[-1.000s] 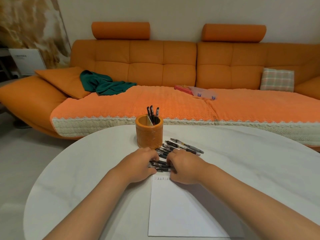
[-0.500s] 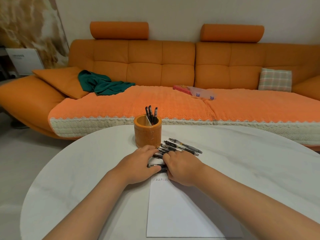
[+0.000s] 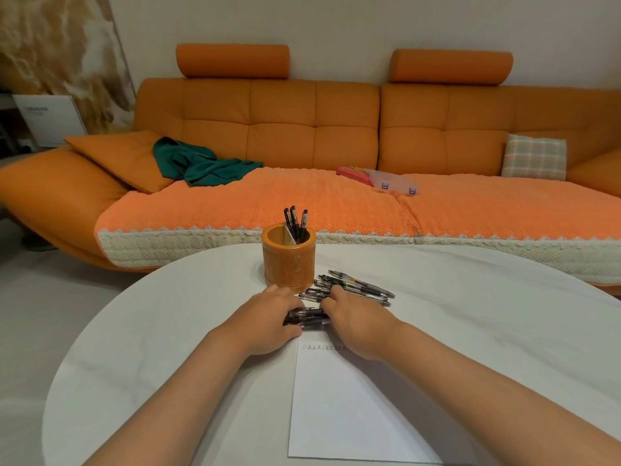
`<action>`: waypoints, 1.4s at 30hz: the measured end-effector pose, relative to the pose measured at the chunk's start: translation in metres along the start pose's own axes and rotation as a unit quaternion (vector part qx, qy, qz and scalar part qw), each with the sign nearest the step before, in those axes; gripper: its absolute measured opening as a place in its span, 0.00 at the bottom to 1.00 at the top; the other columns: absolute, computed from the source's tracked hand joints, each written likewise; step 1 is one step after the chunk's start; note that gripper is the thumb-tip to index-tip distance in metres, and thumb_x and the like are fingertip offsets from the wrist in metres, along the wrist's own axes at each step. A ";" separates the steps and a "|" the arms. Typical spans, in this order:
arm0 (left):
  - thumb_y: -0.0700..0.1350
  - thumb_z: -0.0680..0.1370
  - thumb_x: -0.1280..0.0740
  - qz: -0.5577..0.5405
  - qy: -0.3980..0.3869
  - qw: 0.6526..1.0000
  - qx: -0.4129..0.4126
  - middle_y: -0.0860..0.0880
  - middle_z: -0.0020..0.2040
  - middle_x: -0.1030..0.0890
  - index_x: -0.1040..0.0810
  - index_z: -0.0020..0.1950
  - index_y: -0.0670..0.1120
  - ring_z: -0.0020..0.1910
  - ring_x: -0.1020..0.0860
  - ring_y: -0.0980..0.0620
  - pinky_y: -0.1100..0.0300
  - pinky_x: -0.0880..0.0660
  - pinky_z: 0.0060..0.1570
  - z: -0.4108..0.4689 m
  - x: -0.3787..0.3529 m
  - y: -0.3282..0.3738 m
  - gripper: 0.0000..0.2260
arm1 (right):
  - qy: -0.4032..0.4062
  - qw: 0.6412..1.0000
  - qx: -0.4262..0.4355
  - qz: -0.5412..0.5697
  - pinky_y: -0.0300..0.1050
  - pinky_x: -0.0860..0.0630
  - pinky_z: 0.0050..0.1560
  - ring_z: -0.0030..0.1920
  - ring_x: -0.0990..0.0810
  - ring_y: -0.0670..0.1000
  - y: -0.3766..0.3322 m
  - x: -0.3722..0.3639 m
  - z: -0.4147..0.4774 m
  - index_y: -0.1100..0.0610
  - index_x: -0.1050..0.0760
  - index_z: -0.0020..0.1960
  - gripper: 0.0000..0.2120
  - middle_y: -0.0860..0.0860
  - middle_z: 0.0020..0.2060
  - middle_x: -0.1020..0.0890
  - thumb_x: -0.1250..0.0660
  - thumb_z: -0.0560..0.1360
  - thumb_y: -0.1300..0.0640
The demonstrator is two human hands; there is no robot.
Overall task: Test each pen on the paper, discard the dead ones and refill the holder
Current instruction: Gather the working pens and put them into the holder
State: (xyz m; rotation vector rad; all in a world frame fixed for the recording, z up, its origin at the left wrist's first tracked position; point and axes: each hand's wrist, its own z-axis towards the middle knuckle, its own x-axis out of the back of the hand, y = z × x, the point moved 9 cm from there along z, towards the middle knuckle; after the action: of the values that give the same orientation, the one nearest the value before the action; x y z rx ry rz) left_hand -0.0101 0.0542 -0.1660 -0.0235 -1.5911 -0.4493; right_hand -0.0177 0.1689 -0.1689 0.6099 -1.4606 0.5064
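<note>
Risk: bundle of pens (image 3: 307, 319) is loose, round barrels on slick table (image 3: 161, 331), so one can squirt out, roll, and mix w/ loose pens (image 3: 359, 287) just behind R hand (image 3: 358, 324). Good/dead sort is then lost. L hand (image 3: 268, 322) is near holder (image 3: 289, 264) and could nudge it. Both hands curl round the bundle, one per end. Bundle sits btwn them at top edge of paper (image 3: 353, 415).

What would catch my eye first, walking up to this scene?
The big orange sofa across the back grabs the eye first. Nearer, on the white table, the left hand and right hand hold a bundle of pens between them at the paper's top edge. Just behind stands an orange holder with three pens in it.
</note>
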 end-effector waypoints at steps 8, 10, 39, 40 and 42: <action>0.49 0.78 0.30 -0.179 0.052 0.982 0.044 0.58 0.52 0.21 0.24 0.59 0.59 0.44 0.21 0.59 0.63 0.24 0.44 -0.007 0.032 -0.006 0.11 | 0.053 0.998 0.008 0.032 0.47 0.36 0.44 0.45 0.32 0.52 0.007 0.024 0.008 0.55 0.29 0.53 0.04 0.53 0.49 0.26 0.42 0.82 0.58; 0.44 0.78 0.30 -0.304 0.123 0.943 0.050 0.57 0.53 0.20 0.23 0.61 0.56 0.41 0.20 0.60 0.66 0.24 0.39 -0.010 0.055 -0.008 0.14 | 0.014 0.988 -0.035 0.150 0.49 0.32 0.44 0.45 0.28 0.53 0.017 0.036 0.009 0.53 0.31 0.51 0.04 0.52 0.46 0.24 0.43 0.83 0.55; 0.51 0.80 0.33 -0.385 0.351 0.852 0.046 0.59 0.61 0.23 0.30 0.71 0.57 0.41 0.25 0.59 0.60 0.25 0.46 -0.016 0.137 -0.046 0.19 | 0.080 0.745 -0.017 0.662 0.49 0.22 0.51 0.42 0.20 0.51 -0.011 0.119 0.073 0.60 0.31 0.58 0.09 0.53 0.40 0.23 0.47 0.83 0.69; 0.51 0.81 0.34 -0.351 0.364 0.860 0.066 0.58 0.61 0.23 0.29 0.71 0.57 0.44 0.25 0.59 0.59 0.25 0.49 -0.016 0.135 -0.056 0.18 | 0.117 0.730 -0.032 0.673 0.53 0.23 0.55 0.42 0.20 0.52 -0.001 0.129 0.081 0.58 0.31 0.58 0.10 0.53 0.40 0.22 0.47 0.83 0.68; 0.48 0.81 0.35 -0.299 0.357 0.879 0.099 0.55 0.63 0.25 0.29 0.71 0.55 0.48 0.25 0.59 0.60 0.26 0.52 -0.009 0.126 -0.071 0.18 | 0.187 0.721 -0.056 0.665 0.56 0.23 0.57 0.45 0.19 0.53 0.014 0.144 0.095 0.54 0.31 0.57 0.11 0.52 0.41 0.21 0.47 0.83 0.67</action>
State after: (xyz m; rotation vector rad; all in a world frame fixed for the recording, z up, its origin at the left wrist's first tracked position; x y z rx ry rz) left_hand -0.0319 -0.0462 -0.0640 0.7344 -0.8694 -0.6721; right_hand -0.0901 0.1097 -0.0229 -0.7738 -1.3082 1.5310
